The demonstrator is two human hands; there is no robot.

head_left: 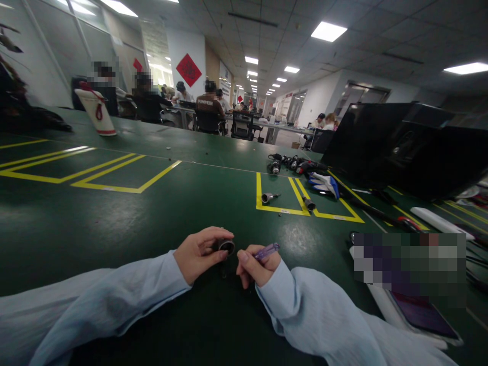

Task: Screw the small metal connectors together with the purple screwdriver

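My left hand is closed around a dark round metal part, its ring-shaped open end turned toward my right hand. Thumb and fingertips grip it at the rim. In my right hand is a small screwdriver with a see-through purple handle, whose butt sticks out behind the fingers. Its shaft and tip are hidden. The two hands are close together over the green table but apart. Beyond them, a metal cup-shaped part with a thin stem and a similar dark metal part lie by yellow tape outlines.
Behind the metal parts lie cabled tools and a blue-and-white glove. Black monitors stand at the right, with a phone-like device nearer me. A white paper cup stands far left. Several people sit at desks beyond.
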